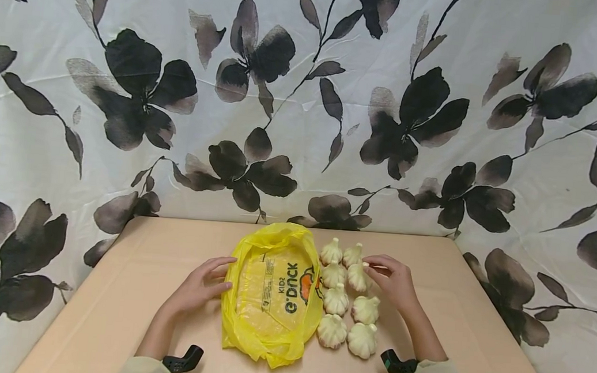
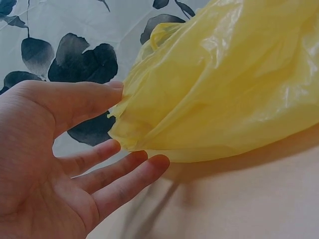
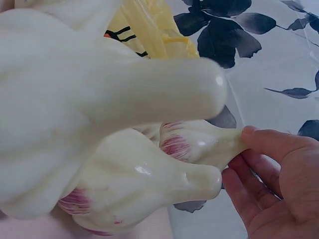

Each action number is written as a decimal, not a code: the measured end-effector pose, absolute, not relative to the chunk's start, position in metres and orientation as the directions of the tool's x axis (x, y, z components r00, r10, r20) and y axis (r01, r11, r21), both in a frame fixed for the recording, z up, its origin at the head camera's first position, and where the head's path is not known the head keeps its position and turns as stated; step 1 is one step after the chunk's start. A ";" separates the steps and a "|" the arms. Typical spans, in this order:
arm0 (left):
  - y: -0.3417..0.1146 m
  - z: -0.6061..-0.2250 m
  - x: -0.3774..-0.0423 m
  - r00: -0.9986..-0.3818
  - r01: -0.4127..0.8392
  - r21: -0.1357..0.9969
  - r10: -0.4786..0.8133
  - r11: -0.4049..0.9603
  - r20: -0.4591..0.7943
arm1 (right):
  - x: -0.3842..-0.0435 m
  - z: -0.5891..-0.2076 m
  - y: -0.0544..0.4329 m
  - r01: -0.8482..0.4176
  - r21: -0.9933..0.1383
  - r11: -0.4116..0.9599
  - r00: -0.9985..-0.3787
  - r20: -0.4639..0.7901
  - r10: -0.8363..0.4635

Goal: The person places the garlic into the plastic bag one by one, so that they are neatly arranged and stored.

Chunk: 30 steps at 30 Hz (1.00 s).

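A yellow plastic bag (image 1: pixel 271 346) with printed lettering lies spread on the table with its mouth gaping. At its left edge is my left hand (image 1: pixel 203 284); in the left wrist view the thumb and extended fingers (image 2: pixel 132 186) stand either side of the bag's edge, the tips right at the plastic. Several white garlic bulbs (image 1: pixel 332 330) form two columns to the right of the bag. My right hand (image 1: pixel 393 282) is at the far end of the right column. Its thumb and fingertips pinch the stem of a garlic bulb (image 3: pixel 192 142) with purple streaks.
The beige table (image 1: pixel 170 241) runs back to a white cloth (image 1: pixel 334 125) printed with dark flowers. A black wrist device (image 1: pixel 183 359) sits at the left cuff, and another black device (image 1: pixel 397 365) at the right cuff.
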<state>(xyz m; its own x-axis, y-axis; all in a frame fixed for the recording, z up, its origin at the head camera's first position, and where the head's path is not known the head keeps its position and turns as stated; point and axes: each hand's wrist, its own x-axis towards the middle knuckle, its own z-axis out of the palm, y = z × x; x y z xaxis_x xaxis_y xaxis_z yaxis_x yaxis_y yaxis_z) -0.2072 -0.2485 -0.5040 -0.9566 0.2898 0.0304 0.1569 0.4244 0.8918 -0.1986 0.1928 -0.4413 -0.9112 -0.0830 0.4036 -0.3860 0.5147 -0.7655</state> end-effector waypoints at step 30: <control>-0.252 -0.502 -0.207 -0.952 0.150 0.923 0.304 0.355 0.038 | -0.203 -0.452 0.193 -0.422 -0.792 0.440 -0.892 0.449 -0.048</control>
